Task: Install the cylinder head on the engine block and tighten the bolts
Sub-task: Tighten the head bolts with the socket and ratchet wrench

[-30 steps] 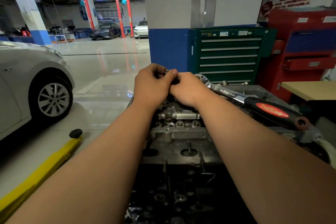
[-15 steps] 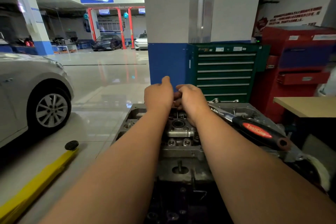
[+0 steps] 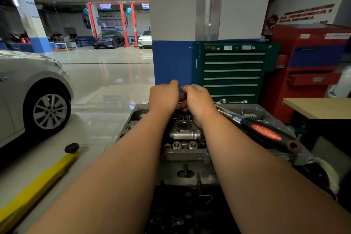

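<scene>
The grey metal cylinder head (image 3: 185, 133) lies in front of me on the dark engine block (image 3: 182, 213). Both my hands meet at its far end. My left hand (image 3: 164, 97) has its fingers curled inward and the thumb raised. My right hand (image 3: 197, 100) curls toward it, knuckles up. Together they pinch a small dark part between the fingertips; what it is stays hidden. A ratchet wrench (image 3: 264, 133) with a black and red handle lies across the right side of the head, its head end hidden behind my right wrist.
A silver car (image 3: 38, 100) stands at the left, with a yellow lift arm (image 3: 38, 182) on the floor beside me. Behind the engine are a pillar (image 3: 171, 62), a green tool cabinet (image 3: 233, 70) and a red cabinet (image 3: 313, 62). A wooden tabletop (image 3: 319, 107) juts in at right.
My view has tilted upward, so the hands and engine sit lower in frame. The hands stay together at the far end; the left thumb has lifted. The ratchet has not moved.
</scene>
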### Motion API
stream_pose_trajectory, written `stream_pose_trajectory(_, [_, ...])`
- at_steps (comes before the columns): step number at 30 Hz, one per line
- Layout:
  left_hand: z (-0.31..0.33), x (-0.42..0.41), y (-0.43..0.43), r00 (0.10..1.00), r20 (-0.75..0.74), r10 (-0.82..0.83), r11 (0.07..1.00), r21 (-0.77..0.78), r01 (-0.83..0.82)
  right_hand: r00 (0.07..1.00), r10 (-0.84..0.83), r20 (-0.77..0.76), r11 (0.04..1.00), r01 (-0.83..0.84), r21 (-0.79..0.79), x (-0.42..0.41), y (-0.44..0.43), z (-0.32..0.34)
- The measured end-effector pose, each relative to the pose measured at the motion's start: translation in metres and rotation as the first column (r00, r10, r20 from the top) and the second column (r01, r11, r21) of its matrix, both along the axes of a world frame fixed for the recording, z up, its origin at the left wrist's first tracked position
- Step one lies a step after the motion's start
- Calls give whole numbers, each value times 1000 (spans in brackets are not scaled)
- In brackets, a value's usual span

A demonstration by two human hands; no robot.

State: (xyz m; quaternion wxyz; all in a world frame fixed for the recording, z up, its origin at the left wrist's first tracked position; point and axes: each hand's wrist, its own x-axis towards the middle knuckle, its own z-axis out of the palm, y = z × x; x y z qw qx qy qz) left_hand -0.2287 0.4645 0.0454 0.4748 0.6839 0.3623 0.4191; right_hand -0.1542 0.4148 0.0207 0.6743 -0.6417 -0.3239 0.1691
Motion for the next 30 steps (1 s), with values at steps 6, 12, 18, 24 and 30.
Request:
stream_pose_trajectory(6, [0, -7, 4, 992, 58, -110, 992, -55, 113, 999, 10, 49, 999, -9, -35, 2, 2, -2])
stream_pose_trajectory(12, [-1, -7, -2, 990, 138, -21, 994, 110, 6, 979, 47, 200, 992, -22, -126, -4, 0, -3])
stream_pose_trajectory(18, [52, 1, -1, 960, 282, -4, 992, 123, -32, 977, 45, 210, 992, -19, -128, -3, 0, -2])
stream_pose_trajectory(24, [52, -38, -25, 955, 167, -246, 969, 47, 242, 934, 192, 302, 963, -120, -241, -15, -12, 6])
stream_pose_trajectory(30, [18, -71, -35, 915, 251, -316, 946, 12, 324, 815, 354, 460, 883, -128, -452, -38, -27, 15])
